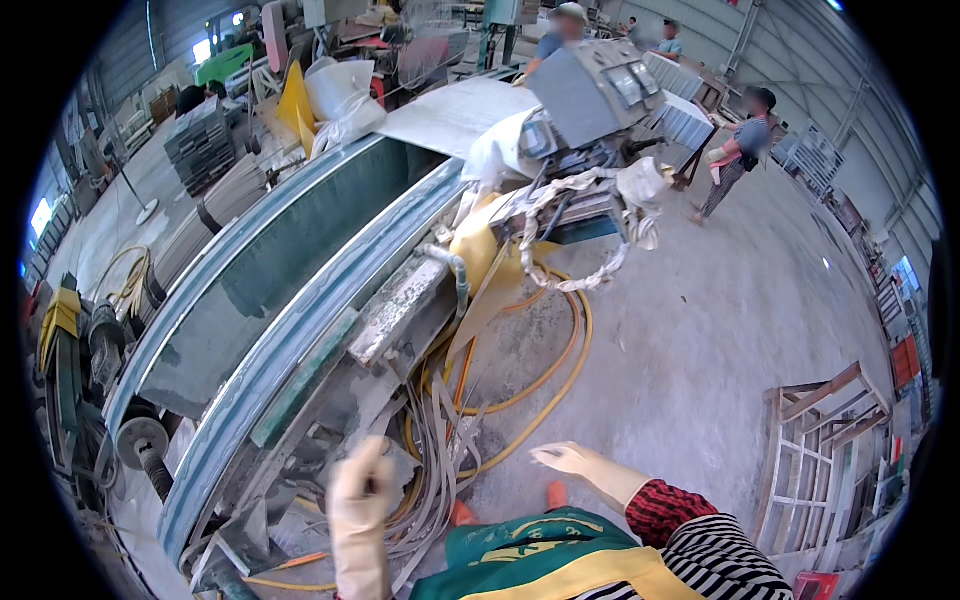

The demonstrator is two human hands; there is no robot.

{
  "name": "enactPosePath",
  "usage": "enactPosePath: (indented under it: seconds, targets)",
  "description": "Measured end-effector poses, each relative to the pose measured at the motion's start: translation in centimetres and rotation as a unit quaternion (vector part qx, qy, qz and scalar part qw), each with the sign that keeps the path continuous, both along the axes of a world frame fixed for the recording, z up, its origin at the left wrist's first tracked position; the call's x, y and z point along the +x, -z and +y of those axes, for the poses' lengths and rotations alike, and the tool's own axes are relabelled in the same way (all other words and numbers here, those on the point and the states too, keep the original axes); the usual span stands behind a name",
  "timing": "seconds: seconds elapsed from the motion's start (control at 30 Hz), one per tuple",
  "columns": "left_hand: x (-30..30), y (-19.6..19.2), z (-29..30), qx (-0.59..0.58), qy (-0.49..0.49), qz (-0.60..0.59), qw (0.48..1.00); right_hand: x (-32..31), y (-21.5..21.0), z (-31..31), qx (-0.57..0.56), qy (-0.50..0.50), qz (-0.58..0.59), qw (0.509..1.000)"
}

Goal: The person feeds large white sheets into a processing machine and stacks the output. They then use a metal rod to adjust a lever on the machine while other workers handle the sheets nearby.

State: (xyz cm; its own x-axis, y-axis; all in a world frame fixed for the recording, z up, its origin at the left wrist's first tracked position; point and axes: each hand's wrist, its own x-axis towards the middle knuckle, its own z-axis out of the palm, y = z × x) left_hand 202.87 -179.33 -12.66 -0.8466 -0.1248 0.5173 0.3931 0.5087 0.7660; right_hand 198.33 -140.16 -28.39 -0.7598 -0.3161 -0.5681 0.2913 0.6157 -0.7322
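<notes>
Left hand [362,490], in a pale rubber glove, bottom centre: raised by the grey-green stone-cutting machine bed [300,290], fingers curled; grip unclear. Right hand [562,458], gloved, open and empty over the dusty concrete floor [700,330]. Loose yellow hose loops [560,360] lie between. Looks like an approach; next, a firm hold on the machine edge.

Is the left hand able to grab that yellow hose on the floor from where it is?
Probably yes. The gloved left hand hangs empty by the machine's edge, and the yellow hose loops on the floor just to its right; only loose grey strips lie between them.
</notes>
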Motion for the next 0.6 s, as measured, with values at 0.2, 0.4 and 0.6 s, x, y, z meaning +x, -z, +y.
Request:
enactPosePath:
  seconds: [0.2,0.4,0.6]
  targets:
    - [-3.7,4.7,16.8,-0.246,0.242,-0.22,0.913,-0.9,-12.7,-0.4,-0.367,0.095,-0.123,0.917]
    - [-7.9,12.7,33.0,-0.733,0.338,0.138,0.574,2.0,-16.2,13.8,0.003,0.06,0.102,0.993]
    - [-11.0,6.1,50.2,-0.733,0.233,0.47,0.433,2.4,-14.2,26.9,-0.051,0.258,0.127,0.956]
